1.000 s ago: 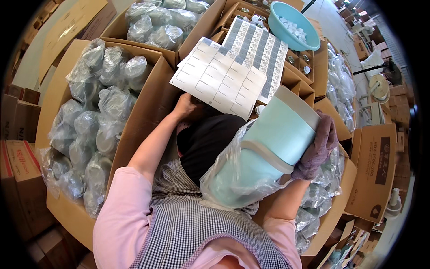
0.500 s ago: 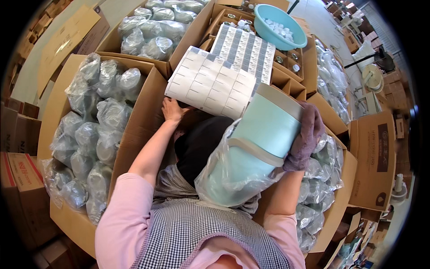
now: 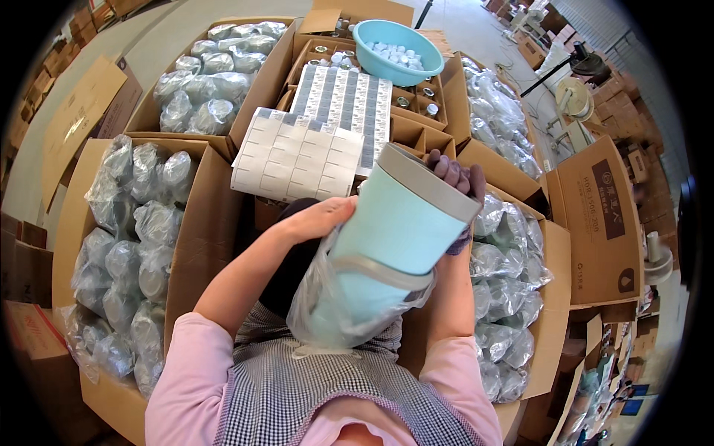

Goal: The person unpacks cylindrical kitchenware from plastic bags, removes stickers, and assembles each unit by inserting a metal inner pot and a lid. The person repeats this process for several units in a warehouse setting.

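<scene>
A large light-blue tumbler [image 3: 401, 215] with a grey rim and a grey band leans in front of me, its wide end up and to the right. A clear plastic bag [image 3: 320, 312] is bunched around its lower part. My left hand [image 3: 325, 217], bare, rests against its left side with the thumb showing; the other fingers are mostly hidden. My right hand [image 3: 462, 182], in a purple-grey glove, grips it at the upper right, fingers curled by the rim. Just beyond are a curled sheet of blank white labels [image 3: 297, 152] and a sheet of grey-and-white printed labels [image 3: 346, 104].
Open cartons of plastic-wrapped items stand at the left [image 3: 182, 223], far left [image 3: 242, 119] and right [image 3: 558, 312]. A light-blue basin [image 3: 364, 56] of white caps sits on a divided carton [image 3: 439, 145] holding bottles. A tall brown carton [image 3: 595, 223] stands at the far right.
My left hand has left the label sheet's edge and come onto the tumbler's side. The tumbler has turned a little more upright, and my gloved fingers now show above its rim.
</scene>
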{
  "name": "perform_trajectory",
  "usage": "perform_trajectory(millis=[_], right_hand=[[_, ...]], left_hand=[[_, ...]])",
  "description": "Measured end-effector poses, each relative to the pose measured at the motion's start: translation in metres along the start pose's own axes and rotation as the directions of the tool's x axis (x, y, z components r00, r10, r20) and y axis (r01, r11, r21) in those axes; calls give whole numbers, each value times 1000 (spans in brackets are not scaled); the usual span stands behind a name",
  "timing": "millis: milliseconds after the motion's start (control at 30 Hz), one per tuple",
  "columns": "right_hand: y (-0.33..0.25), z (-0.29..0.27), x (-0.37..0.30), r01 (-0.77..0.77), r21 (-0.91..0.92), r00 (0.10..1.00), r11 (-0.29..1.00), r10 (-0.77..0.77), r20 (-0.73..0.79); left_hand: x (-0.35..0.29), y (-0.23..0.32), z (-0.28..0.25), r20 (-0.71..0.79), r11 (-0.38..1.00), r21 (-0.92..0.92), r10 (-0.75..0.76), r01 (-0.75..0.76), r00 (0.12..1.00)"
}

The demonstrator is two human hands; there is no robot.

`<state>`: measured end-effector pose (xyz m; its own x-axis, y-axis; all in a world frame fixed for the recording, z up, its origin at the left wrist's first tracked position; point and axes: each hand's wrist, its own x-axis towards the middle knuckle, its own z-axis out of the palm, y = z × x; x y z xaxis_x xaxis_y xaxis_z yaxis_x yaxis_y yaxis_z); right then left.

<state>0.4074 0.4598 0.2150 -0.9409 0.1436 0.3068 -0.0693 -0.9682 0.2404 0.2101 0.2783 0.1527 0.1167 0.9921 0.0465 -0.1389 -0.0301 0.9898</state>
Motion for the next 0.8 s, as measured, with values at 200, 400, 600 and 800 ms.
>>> perform_trajectory(millis=[200, 400, 600, 800], right_hand=[[-4, 42, -36, -210, 129, 728, -969, -67, 683], [56, 87, 1, -95, -594, 917, -799, -303, 261], [62, 28, 20, -138, -311, 774, -940, -298, 558], [88, 29, 20, -170, -201, 708, -965, -261, 656]], left_hand=[[-33, 80, 60, -185, 946, 323, 90, -26, 979], [-64, 68, 121, -472, 579, 798, 428, 167, 771], [-60, 84, 104, -373, 428, 898, 620, 101, 690], [-24, 80, 91, -517, 626, 780, 628, 18, 582]])
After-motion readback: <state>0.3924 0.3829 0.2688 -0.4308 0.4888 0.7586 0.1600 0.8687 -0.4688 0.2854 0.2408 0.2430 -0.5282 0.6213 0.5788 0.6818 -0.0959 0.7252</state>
